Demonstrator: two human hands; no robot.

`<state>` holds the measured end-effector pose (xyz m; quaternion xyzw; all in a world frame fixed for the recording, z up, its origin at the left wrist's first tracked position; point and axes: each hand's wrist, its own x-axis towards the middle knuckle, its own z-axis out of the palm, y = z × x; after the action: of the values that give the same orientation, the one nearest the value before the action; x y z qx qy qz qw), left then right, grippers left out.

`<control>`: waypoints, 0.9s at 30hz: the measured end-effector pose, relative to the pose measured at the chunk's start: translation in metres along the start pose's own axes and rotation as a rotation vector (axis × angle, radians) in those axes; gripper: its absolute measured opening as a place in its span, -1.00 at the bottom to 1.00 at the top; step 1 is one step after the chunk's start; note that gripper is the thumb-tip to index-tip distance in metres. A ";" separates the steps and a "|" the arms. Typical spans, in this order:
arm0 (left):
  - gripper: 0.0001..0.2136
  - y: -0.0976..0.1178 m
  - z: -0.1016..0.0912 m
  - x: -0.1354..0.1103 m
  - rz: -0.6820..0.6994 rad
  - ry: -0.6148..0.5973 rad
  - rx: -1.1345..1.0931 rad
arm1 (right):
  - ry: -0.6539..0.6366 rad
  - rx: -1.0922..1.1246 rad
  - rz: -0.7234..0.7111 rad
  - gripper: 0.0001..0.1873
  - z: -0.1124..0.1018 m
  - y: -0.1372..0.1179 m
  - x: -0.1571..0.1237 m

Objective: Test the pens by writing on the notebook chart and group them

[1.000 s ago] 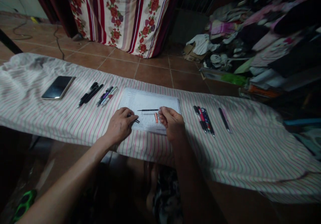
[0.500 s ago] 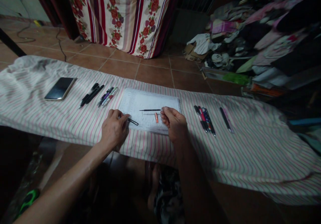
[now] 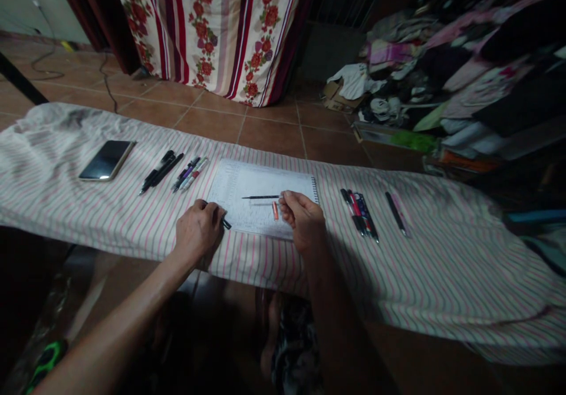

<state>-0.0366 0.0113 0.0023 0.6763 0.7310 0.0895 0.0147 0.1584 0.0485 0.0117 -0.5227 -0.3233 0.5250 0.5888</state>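
Note:
In the head view, my right hand pinches one end of a thin dark pen refill, whose narrow tip points left over a spiral notebook. Between the refill and the page's lower part lies a small orange pen piece, close to my right fingers. My left hand is closed at the notebook's lower left corner around a dark pen barrel; one end sticks out to the right and my fingers hide most of it. Writing covers parts of the page.
On the striped cloth lie a phone, black pens and several pens to the left. Right of the notebook are more pens and a black pen beside a pink one. Clothes are piled beyond.
My left hand has drawn the pen barrel slightly left and down, so less of it shows. The right hand and refill have shifted slightly left in view.

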 end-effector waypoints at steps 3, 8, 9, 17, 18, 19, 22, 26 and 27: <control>-0.69 -0.002 -0.003 0.003 -0.048 -0.024 -0.006 | -0.005 0.012 0.014 -0.68 0.000 0.001 0.000; -0.69 -0.012 -0.004 0.009 -0.070 -0.041 0.029 | -0.030 0.008 0.015 -0.70 0.002 0.003 -0.002; -0.69 -0.015 -0.003 0.010 -0.069 -0.039 0.030 | -0.040 0.002 0.015 -0.70 0.002 0.003 -0.003; -0.78 -0.026 -0.003 0.015 -0.118 -0.037 -0.169 | -0.094 -0.028 0.011 -0.71 0.009 -0.001 -0.011; -0.77 -0.027 -0.005 0.015 -0.133 -0.042 -0.204 | -0.096 -0.029 0.010 -0.71 0.010 -0.002 -0.011; -0.75 -0.028 -0.006 0.016 -0.146 -0.046 -0.238 | -0.101 -0.031 0.010 -0.71 0.011 -0.002 -0.012; -0.69 -0.033 -0.008 0.018 -0.209 -0.055 -0.373 | -0.105 -0.038 0.015 -0.71 0.013 -0.001 -0.012; -0.73 -0.038 -0.011 0.021 -0.391 -0.055 -0.772 | -0.090 -0.034 0.022 -0.70 0.014 0.001 -0.010; -0.74 -0.038 -0.012 0.021 -0.449 -0.050 -0.913 | -0.090 -0.032 0.024 -0.70 0.015 0.002 -0.010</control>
<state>-0.0775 0.0281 0.0107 0.4292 0.7441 0.3782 0.3450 0.1416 0.0430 0.0155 -0.5118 -0.3513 0.5497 0.5590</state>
